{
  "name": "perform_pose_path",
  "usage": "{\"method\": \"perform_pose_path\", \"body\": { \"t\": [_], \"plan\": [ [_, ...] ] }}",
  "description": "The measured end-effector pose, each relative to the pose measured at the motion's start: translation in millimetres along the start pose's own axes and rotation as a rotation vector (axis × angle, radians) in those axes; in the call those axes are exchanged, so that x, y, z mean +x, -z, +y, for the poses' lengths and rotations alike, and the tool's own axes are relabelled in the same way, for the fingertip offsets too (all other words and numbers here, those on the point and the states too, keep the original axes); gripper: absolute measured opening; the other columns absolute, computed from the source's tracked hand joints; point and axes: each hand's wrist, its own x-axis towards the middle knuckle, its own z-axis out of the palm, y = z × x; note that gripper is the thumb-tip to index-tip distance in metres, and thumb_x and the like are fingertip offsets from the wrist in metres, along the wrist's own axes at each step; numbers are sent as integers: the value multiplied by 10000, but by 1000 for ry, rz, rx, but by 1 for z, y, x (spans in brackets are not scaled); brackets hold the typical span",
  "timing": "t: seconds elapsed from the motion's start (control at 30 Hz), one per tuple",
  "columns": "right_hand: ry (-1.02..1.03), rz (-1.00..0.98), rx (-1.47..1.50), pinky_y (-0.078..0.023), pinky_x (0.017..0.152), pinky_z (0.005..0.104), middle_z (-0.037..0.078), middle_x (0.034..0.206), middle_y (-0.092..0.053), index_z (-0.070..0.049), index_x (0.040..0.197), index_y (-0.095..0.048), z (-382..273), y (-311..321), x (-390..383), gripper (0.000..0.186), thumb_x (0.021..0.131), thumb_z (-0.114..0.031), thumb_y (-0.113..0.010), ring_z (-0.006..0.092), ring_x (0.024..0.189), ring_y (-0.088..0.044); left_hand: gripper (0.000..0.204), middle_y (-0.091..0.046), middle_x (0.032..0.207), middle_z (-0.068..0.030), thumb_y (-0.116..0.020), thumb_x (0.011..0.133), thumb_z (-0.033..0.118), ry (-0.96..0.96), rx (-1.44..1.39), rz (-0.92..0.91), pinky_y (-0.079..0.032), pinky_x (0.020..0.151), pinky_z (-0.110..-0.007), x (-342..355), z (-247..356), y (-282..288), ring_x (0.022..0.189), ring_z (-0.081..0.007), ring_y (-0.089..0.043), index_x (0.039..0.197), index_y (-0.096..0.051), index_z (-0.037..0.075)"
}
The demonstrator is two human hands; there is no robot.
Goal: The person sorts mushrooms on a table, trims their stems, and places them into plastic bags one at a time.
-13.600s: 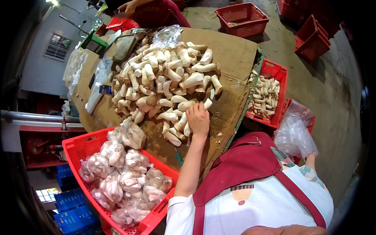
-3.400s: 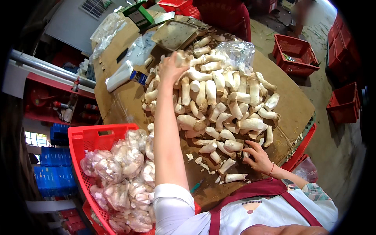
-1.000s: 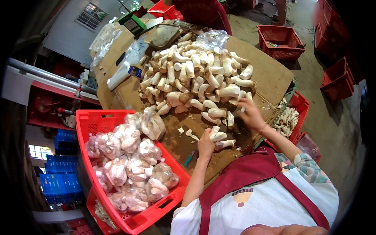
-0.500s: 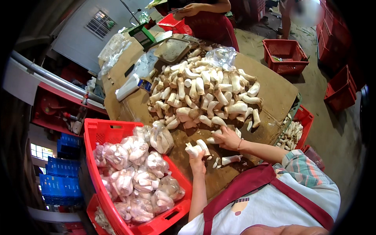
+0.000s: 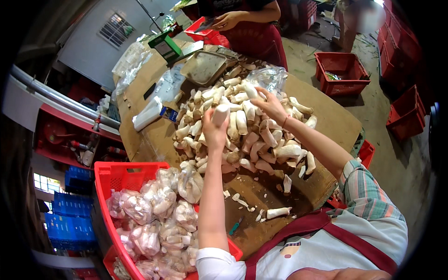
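Observation:
A big heap of king oyster mushrooms (image 5: 240, 122), pale with brownish ends, covers the middle of the table. My left hand (image 5: 214, 135) is closed round one king oyster mushroom (image 5: 221, 113), its blunt white end pointing up over the heap's left side. Toward the far side of the heap, my right hand (image 5: 271, 107) has its thumb and fingers about another pale mushroom (image 5: 251, 90). Near me on the tabletop are a single mushroom (image 5: 279, 212), small trimmings (image 5: 240, 200) and a small tool with a teal handle (image 5: 236, 226).
At my left, a red crate (image 5: 133, 171) holds several clear bags of mushrooms (image 5: 158, 198). A shallow tray (image 5: 204, 67), a green scale (image 5: 164, 46), a white plastic roll (image 5: 147, 113) and a crumpled clear bag (image 5: 268, 77) lie around the heap. A co-worker (image 5: 259, 35) stands across the table.
Both hands have moved from the near edge out over the heap. The mushroom pieces my left hand held are out of it; a different mushroom is there. The teal-handled tool now shows on the table.

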Motion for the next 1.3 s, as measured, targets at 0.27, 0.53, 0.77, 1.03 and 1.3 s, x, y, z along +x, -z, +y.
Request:
{"method": "perform_pose_path", "body": {
  "t": [0.27,0.53,0.77,1.03,1.3],
  "plan": [
    [122,-74,-286,-391,1002,405,274,1316,-465,-74,1356,-467,54,-29,70,567,950,-468,-426,414,1203,-464,565,-514,1309,-154,-533,744,-77,-274,874,-360,-385,1022,-425,96,-42,-49,1242,-323,-458,1282,-490,89],
    [347,-49,-750,-424,962,451,163,1340,-479,-176,1249,-552,91,-15,80,396,947,-407,-442,403,1204,-452,400,-560,1083,-159,-644,750,26,-449,551,-166,-447,898,-432,-11,11,-48,1032,-311,-534,1134,-532,10],
    [544,-73,-1042,-513,800,457,48,1292,-471,-286,1147,-574,60,-19,68,266,894,-267,-494,345,1151,-483,497,-532,972,-97,-821,615,339,42,559,-1174,-478,768,-409,-264,-2,-40,981,-293,-544,950,-566,74],
    [495,-114,-970,-490,811,442,71,1197,-528,-235,1144,-597,41,-10,41,280,883,-251,-498,322,1108,-500,332,-610,872,-199,-663,786,267,228,315,-556,-488,661,-474,-259,23,-64,786,-402,-611,976,-492,56],
    [490,81,-579,-427,937,404,158,1219,-548,-75,1145,-612,43,35,5,333,921,-311,-538,354,1075,-547,406,-638,899,-223,-700,727,289,420,319,-745,-498,731,-482,-240,2,-101,837,-399,-629,982,-514,34]
  ]
}}
